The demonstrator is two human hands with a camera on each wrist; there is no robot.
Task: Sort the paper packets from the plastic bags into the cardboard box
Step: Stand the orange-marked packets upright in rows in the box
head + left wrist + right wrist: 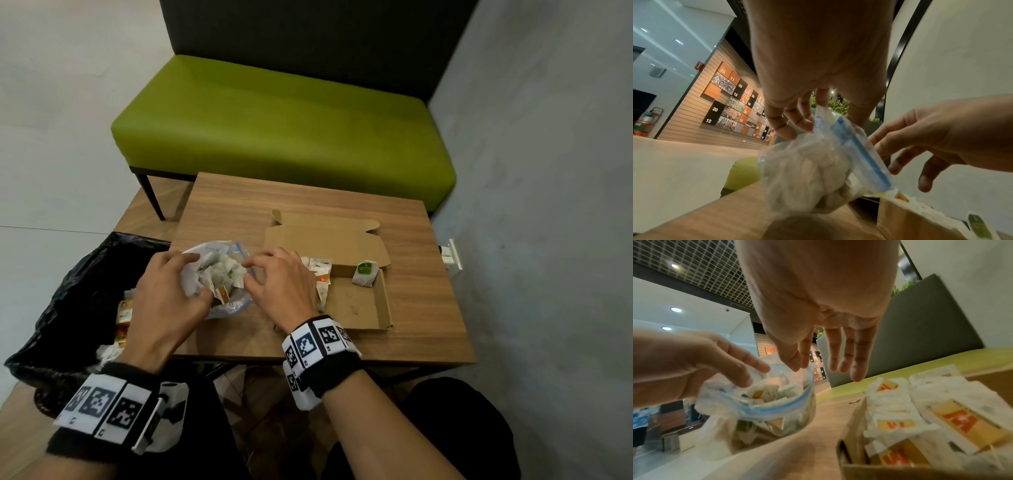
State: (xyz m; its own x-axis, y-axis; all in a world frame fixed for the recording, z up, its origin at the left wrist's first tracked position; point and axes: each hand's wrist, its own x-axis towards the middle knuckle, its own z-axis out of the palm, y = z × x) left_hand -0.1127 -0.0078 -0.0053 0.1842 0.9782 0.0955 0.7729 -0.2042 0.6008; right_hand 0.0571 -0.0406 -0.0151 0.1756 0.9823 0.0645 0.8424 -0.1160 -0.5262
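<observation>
The left hand (164, 301) reaches over the bag (219, 277) near the tabletop's (239, 205) left edge. Its fingers curl on the bag's rim, so its grip is grasping the bag and holding it wide. The right hand (281, 287) hangs just beside the bag's other side. Its fingers (857, 360) are straight and loose, and its grip is released with nothing in it.

The bag is full of packets (766, 394). The box (356, 305) lies flat and open, just right of the right hand, toward the tabletop's near edge. More packets (920, 412) fill the box's left side. One packet with a green mark (364, 274) leans at its back.

A black trash bag (78, 301) sits past the left edge. A green bench (281, 126) stands behind the far edge. The far half of the tabletop is bare wood.
</observation>
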